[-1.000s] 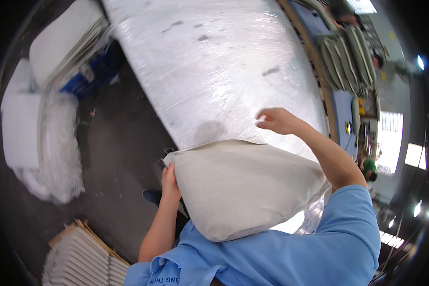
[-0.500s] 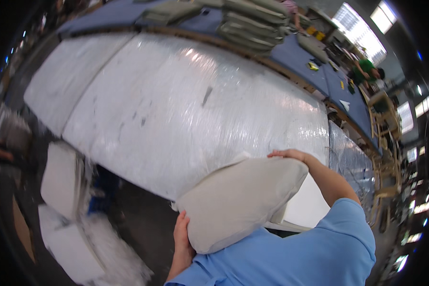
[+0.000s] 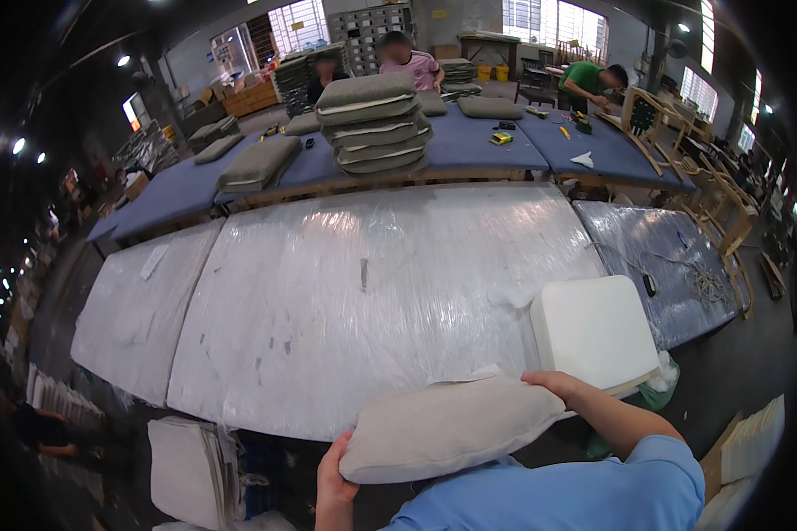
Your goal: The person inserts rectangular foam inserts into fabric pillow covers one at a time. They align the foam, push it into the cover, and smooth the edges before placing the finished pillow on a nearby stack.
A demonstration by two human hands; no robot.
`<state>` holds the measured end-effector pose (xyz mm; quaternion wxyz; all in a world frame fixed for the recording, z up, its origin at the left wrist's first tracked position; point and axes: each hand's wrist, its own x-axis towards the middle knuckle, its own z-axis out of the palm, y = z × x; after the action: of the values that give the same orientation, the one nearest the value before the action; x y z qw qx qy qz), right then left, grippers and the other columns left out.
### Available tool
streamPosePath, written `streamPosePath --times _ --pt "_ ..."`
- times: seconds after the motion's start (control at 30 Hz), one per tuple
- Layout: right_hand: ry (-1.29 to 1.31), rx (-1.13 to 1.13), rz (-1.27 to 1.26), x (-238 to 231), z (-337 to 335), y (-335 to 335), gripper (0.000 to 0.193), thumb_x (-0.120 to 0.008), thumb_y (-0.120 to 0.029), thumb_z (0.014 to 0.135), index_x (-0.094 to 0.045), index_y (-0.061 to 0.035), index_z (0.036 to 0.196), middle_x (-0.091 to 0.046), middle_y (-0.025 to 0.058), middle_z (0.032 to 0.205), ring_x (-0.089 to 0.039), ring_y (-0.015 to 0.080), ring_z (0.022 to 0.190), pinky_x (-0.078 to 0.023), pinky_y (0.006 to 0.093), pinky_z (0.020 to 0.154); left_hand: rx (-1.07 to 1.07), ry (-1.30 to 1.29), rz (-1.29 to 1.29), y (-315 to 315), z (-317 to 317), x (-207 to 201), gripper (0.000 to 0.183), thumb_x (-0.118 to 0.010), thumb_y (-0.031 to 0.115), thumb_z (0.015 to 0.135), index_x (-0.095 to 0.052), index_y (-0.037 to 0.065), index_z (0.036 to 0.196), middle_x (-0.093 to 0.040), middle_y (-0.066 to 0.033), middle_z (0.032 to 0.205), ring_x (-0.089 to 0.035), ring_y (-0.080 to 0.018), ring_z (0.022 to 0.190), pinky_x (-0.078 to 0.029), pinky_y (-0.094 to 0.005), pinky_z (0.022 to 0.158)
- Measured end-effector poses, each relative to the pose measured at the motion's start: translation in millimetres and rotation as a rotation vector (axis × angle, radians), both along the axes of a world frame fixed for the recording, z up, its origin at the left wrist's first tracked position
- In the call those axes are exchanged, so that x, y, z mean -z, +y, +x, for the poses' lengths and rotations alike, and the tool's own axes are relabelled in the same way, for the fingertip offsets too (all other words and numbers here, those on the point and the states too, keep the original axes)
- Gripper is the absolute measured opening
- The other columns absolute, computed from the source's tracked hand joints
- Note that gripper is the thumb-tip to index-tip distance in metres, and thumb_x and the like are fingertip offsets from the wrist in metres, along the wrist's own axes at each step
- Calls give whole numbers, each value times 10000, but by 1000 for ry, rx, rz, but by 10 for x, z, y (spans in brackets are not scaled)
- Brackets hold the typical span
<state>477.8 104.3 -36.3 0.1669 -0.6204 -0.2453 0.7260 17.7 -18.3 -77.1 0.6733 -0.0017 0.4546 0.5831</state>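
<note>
A plump beige cushion [image 3: 452,427] is held in front of my body at the near edge of the plastic-covered table [image 3: 372,292]. My left hand [image 3: 335,471] grips its left end, fingers on the outer side. At the far right corner, my right hand [image 3: 551,386] clasps the cover, its thumb side partly hidden. A pale flap [image 3: 474,375] sticks up along the cushion's far edge. Just beyond my right hand, a thick white foam pad [image 3: 593,327] with rounded corners lies on the table.
Across the far blue tables [image 3: 478,146] stand stacked grey-green cushions [image 3: 372,124] and small tools. A dark wrapped surface [image 3: 655,265] with a cord is at the right. White foam sheets [image 3: 186,473] stand low at the left. Several people work beyond, one in green [image 3: 584,81].
The view has levelled and lifted toward the far tables. The cushion has tilted flatter, now showing a narrower face, with both hands still on it. The foam pad is more fully visible.
</note>
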Motion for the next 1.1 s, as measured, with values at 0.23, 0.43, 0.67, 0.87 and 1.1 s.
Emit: streamPosePath --times 0.23,0.43,0.67,0.87,1.1 --pt "-12 43 100 -12 29 -251 485 -564 -413 1059 -628 -10 1322 -689 112 1274 -665 192 1115 -539 360 970 30 314 72 -162 154 -267 472 -625 247 1039 -546 -40 1406 -690 -143 1183 -660 -245 1108 -523 -392 984" --pt "-298 -329 138 -163 80 96 556 -522 -505 1059 -599 -68 1393 -697 109 1231 -688 180 1032 -576 357 824 173 713 173 -76 140 -330 424 -610 195 1046 -584 -48 1394 -631 -173 1332 -608 -224 1201 -457 -358 1067" --pt "-629 -1112 317 104 -312 1057 831 -591 -721 913 -591 -75 1436 -699 209 1262 -684 303 1138 -556 421 922 722 973 71 283 -234 -662 381 -615 197 1043 -640 -8 1363 -569 -179 1447 -535 -249 1334 -381 -360 1153" --pt "-583 -1473 476 1592 -804 1717 840 -764 -589 836 -603 21 1390 -714 230 1233 -695 364 1138 -553 473 956 1550 881 275 1283 -391 -302 646 -558 433 1069 -442 24 1555 -357 -246 1639 -284 -342 1558 -219 -409 1274" --pt "-709 -1588 471 1785 -1676 1605 424 -648 -274 921 -671 -40 1274 -663 218 1284 -641 373 1206 -535 448 1001 1940 1084 -29 2069 38 583 808 -569 555 995 -390 25 1578 -364 -247 1634 -442 -401 1456 -377 -462 1192"
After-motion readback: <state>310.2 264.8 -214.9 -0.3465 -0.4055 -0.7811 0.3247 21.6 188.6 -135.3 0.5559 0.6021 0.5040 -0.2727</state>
